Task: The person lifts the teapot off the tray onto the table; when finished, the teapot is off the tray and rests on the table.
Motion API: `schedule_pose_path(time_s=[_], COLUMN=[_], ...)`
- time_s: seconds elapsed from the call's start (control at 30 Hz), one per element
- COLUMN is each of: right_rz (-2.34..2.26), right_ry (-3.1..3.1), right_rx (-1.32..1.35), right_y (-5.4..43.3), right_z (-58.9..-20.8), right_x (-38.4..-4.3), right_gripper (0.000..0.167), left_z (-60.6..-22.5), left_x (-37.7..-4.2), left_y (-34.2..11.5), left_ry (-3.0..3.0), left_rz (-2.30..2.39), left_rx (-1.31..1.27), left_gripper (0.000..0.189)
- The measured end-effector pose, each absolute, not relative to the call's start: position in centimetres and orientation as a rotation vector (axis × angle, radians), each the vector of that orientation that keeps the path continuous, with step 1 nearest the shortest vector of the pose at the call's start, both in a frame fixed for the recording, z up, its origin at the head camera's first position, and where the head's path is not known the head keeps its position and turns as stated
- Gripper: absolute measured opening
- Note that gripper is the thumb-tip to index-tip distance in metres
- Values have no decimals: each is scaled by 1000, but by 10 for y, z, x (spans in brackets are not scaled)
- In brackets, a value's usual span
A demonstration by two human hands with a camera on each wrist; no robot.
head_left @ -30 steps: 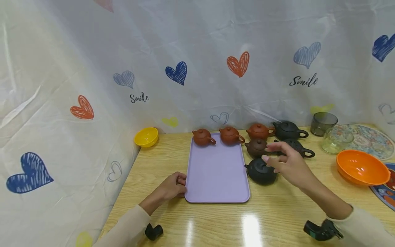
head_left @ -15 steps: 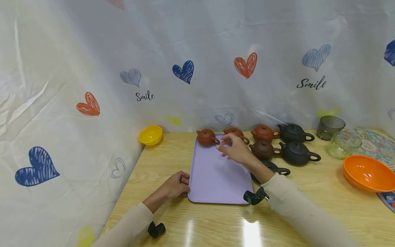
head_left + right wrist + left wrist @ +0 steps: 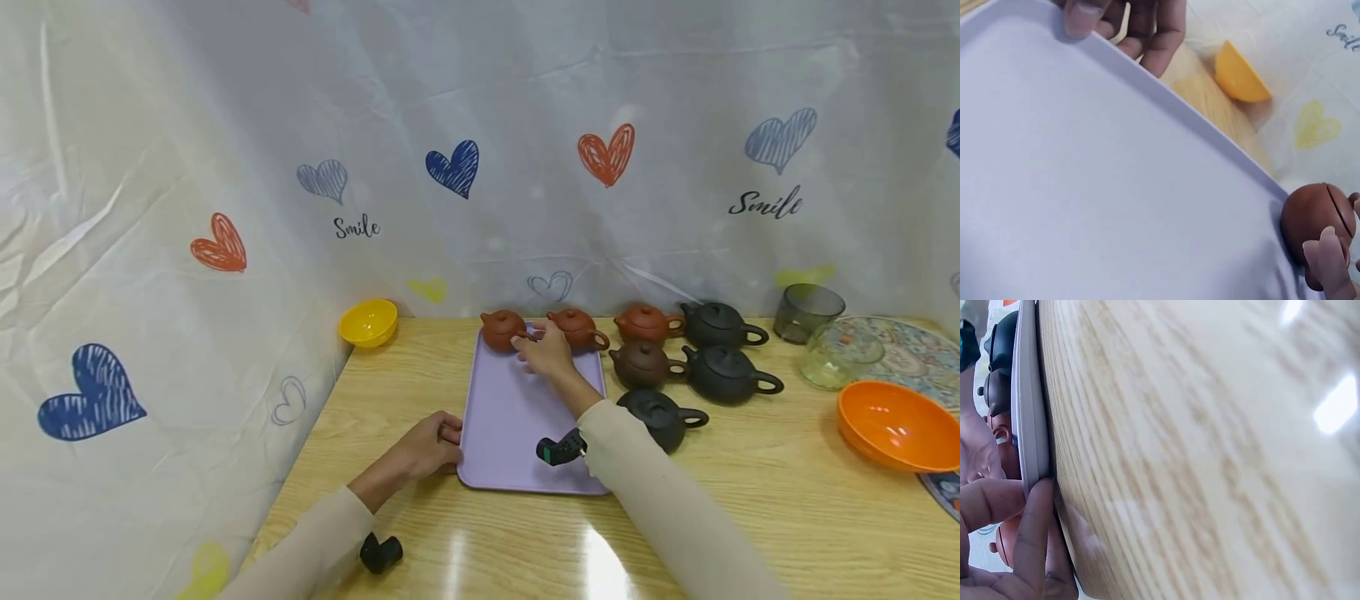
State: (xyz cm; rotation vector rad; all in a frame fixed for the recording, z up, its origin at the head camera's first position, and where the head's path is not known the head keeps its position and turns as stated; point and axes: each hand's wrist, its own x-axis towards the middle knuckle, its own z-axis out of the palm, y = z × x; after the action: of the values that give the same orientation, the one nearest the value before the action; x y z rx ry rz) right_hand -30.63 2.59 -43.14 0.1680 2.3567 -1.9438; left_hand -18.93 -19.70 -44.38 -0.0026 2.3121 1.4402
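In the head view my left hand grips the left rim of the lilac tray, which lies on the table. In the right wrist view its thumb lies over the rim, fingers below. My right hand reaches across the tray to its far left corner and pinches the handle of a small reddish-brown teapot. Over that handle, in the right wrist view, lies the thumb; the other fingers are mostly out of frame. A second reddish-brown teapot stands just right, at the far right corner.
Right of the tray stand a reddish-brown teapot, a dark brown teapot and several black teapots. Farther right are two glass bowls and an orange bowl. A yellow bowl sits back left, before the curtain.
My right hand has moved left from above the dark teapots, across the tray, to the handle of the far-left reddish-brown teapot. The left hand stays at the tray's rim.
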Motion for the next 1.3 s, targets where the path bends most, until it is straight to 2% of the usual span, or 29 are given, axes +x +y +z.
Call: schedule_pose_path(time_s=[0.2, 0.47, 0.87, 1.3], right_rz=[-2025, -1881, -1802, -1688], right_ry=[2331, 2507, 2602, 2671], right_rx=[261, 288, 278, 163], right_y=[18, 20, 29, 44], right_z=[-438, -446, -437, -437], right_x=[-312, -308, -299, -286], right_gripper=[51, 48, 38, 43], left_z=[-443, -443, -444, -443], left_x=[-189, -190, -191, -188], left_y=[-198, -197, -197, -195], left_ry=[2305, 2299, 2295, 2344], left_rz=[1445, 1452, 1450, 1415], left_rx=[-8, 5, 4, 22], left_gripper=[51, 52, 52, 50])
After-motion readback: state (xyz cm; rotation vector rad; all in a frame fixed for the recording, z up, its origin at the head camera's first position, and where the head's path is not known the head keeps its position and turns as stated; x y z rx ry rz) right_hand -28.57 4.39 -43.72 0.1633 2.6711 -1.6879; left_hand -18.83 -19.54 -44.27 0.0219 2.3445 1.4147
